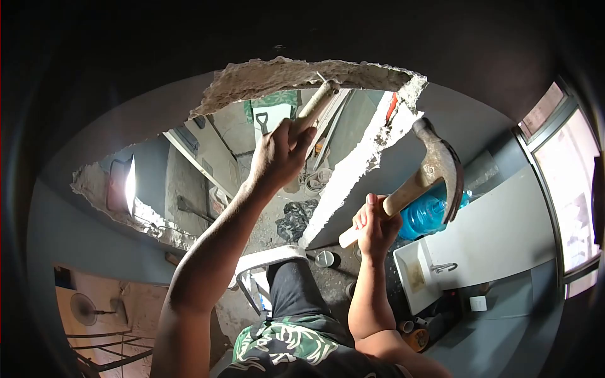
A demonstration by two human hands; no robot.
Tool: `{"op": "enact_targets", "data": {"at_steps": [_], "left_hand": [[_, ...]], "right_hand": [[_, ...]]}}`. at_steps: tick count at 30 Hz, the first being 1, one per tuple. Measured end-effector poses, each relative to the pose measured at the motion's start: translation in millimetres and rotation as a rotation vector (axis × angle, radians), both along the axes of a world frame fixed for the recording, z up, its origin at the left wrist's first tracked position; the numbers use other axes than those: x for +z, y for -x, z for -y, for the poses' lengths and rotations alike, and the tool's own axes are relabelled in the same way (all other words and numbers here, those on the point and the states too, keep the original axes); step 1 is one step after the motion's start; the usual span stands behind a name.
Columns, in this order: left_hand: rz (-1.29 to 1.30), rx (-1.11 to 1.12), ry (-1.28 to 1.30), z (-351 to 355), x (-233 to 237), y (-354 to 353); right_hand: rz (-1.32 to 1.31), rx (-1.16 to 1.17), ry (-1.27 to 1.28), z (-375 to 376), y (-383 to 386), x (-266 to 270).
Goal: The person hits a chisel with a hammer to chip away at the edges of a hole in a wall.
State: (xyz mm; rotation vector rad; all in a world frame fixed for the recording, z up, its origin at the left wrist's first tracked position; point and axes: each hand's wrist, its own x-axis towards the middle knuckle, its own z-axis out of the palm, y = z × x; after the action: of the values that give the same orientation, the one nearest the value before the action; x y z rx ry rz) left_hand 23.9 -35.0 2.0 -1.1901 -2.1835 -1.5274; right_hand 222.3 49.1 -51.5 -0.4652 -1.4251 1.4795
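Observation:
My left hand [277, 151] is raised and closed around a chisel [313, 108] with a thick pale handle. Its thin metal tip points up at the rough underside of the broken wall edge [265, 80]. Lower on the right, my right hand [376, 227] grips the wooden handle of a claw hammer [435, 170]. The hammer head is up and to the right of the fist, its claw curving downward. To the left of the hammer, a jagged white strip of broken wall [353, 173] runs down the opening, with a red piece [392, 106] near its top.
A blue water jug [423, 217] appears behind the hammer, near a white sink [413, 277] with a tap [444, 268]. Below me are a white-topped stool or ladder [271, 255], a small bucket [324, 259] and a black bag [295, 220]. A fan [85, 309] is at lower left.

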Motion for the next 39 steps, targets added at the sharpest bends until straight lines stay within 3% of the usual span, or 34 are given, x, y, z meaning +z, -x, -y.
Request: {"op": "enact_targets", "data": {"at_steps": [3, 5, 7, 8, 9, 11, 12, 13, 15, 17, 18, 19, 21, 22, 23, 25, 26, 27, 29, 31, 33, 35, 36, 37, 39], "left_hand": [[-0.024, -0.005, -0.018, -4, 2, 8], [0.044, -0.011, 0.008, -6, 1, 8], [0.127, -0.032, -0.058, -9, -2, 6], [0.009, -0.013, -0.138, -11, -5, 5], [0.072, -0.019, -0.079, -9, 0, 2], [0.046, 0.028, -0.070, -12, -3, 4], [0.162, 0.058, 0.048, -11, 4, 4], [0.237, 0.035, 0.028, -12, 1, 7], [0.158, 0.000, -0.023, -7, 8, 6], [0.238, -0.104, -0.026, -1, 17, -1], [0.289, -0.101, -0.011, -2, 21, -5], [0.338, -0.100, 0.001, -2, 25, -7], [0.354, -0.109, 0.001, -2, 26, -10], [0.339, -0.095, -0.017, -3, 25, -11], [0.323, -0.080, -0.038, -3, 24, -11], [0.350, -0.120, 0.008, -1, 24, -7], [0.348, -0.104, -0.003, -4, 22, -3], [0.359, -0.089, -0.007, -2, 23, -5], [0.379, -0.102, 0.001, -3, 24, -5], [0.369, -0.126, -0.049, -3, 23, -7], [0.394, -0.121, -0.033, -3, 27, -11], [0.361, -0.097, -0.016, -5, 28, -13], [0.364, -0.097, -0.021, -4, 30, -16], [0.360, -0.088, 0.001, -2, 33, -17], [0.349, -0.061, 0.011, 3, 41, -12]], "right_hand": [[-0.168, 0.036, 0.000, 8, 11, 4], [-0.273, -0.067, -0.043, 13, 28, 2], [-0.267, -0.058, -0.361, -2, 45, -6], [-0.224, -0.130, -0.554, -2, 58, -4], [-0.076, -0.182, -0.727, -15, 66, -11], [0.126, -0.205, -0.676, -30, 93, -27], [0.250, -0.050, -0.536, -26, 95, -19], [0.174, -0.159, -0.423, -21, 96, -25], [0.009, -0.108, -0.365, -11, 83, -21], [-0.157, -0.038, -0.287, 0, 76, -7], [-0.206, -0.062, -0.532, 9, 74, 12], [-0.214, -0.111, -0.533, 9, 74, 16], [-0.147, -0.043, -0.441, -8, 80, 7], [0.098, -0.147, -0.456, -36, 88, -23], [0.288, -0.088, -0.516, -21, 84, 12], [0.354, -0.212, -0.696, -35, 75, 1], [0.370, -0.145, -0.303, -25, 66, 10], [0.314, -0.137, -0.331, -16, 60, 16], [0.013, 0.083, -0.094, 4, 47, 27], [-0.222, -0.023, -0.167, 18, 48, 38], [-0.226, -0.009, -0.332, 10, 53, 37], [0.350, -0.104, -0.658, -28, 64, 17], [0.502, -0.019, -0.728, -33, 69, 25], [0.557, -0.010, -0.358, -32, 68, 26], [0.484, -0.208, -0.706, -38, 54, 23]]}}
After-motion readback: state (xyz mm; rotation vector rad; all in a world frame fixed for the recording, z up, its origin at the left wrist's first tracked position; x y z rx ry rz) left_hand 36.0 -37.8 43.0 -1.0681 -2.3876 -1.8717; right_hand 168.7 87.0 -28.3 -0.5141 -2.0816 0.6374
